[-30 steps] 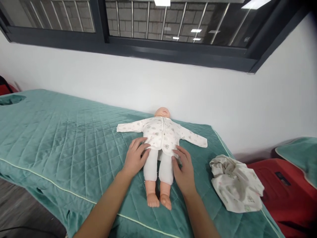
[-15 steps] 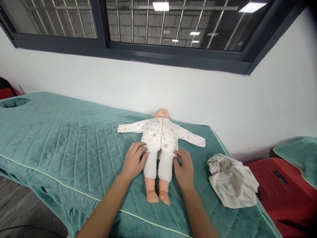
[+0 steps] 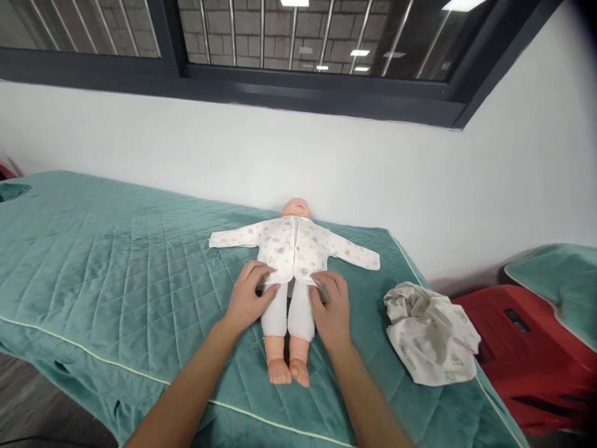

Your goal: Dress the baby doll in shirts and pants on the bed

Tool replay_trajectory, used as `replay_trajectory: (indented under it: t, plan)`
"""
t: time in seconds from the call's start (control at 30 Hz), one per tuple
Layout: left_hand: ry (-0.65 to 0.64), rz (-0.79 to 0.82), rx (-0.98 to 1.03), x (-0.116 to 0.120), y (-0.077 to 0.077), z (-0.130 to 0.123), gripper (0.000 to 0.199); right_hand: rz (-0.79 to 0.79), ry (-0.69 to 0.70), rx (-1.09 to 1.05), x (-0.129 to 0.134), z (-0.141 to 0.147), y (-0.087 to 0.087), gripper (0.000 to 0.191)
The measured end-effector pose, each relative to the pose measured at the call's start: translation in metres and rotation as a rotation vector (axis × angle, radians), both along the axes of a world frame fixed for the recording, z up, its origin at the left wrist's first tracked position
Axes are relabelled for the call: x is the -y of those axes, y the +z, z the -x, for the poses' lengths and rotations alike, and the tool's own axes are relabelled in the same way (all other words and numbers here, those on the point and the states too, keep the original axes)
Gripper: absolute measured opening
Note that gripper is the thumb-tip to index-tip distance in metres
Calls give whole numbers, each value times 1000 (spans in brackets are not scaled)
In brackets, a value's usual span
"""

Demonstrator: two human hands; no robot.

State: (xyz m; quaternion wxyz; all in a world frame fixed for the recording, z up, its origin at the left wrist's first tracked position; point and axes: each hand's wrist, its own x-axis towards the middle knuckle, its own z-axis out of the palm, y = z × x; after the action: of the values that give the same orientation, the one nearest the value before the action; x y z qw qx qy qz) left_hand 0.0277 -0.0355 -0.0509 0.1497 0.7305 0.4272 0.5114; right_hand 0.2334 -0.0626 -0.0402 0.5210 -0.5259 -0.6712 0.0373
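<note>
Dark-framed window (image 3: 303, 89) in white wall (image 3: 354, 168), red plastic stool (image 3: 506, 348)

From my remote seat I see a bare left hand (image 3: 245, 300) and a bare right hand (image 3: 334, 308), both slender-fingered, joined to 2 uncovered forearms (image 3: 189, 382) that taper toward the wrists (image 3: 228, 326). Finer detail is too small to tell.

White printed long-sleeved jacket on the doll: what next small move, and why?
Perhaps smooth the jacket gently downward: the left hand and right hand are at opposite sides of its hem, which covers only the tops of the white padded legs.
</note>
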Motion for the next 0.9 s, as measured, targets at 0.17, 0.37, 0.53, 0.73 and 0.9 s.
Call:
replay_trajectory:
  t: [0.17,0.37,0.53,0.73,0.9]
  plan:
    - [-19,46,8,-6,2,-8,16,53,-3,-36,-11,4,3,13]
    - [72,202,236,-13,-6,0,19,223,44,-401,-17,3,0,17]
    - [210,360,1026,-25,-12,14,30,291,224,-1123,-21,-10,-1,16]
    - [303,286,1178,-25,-15,17,32,295,257,-1405,-14,-28,1,8]
    - [364,237,1159,-26,-16,16,29,208,216,-1545,-5,-38,0,5]
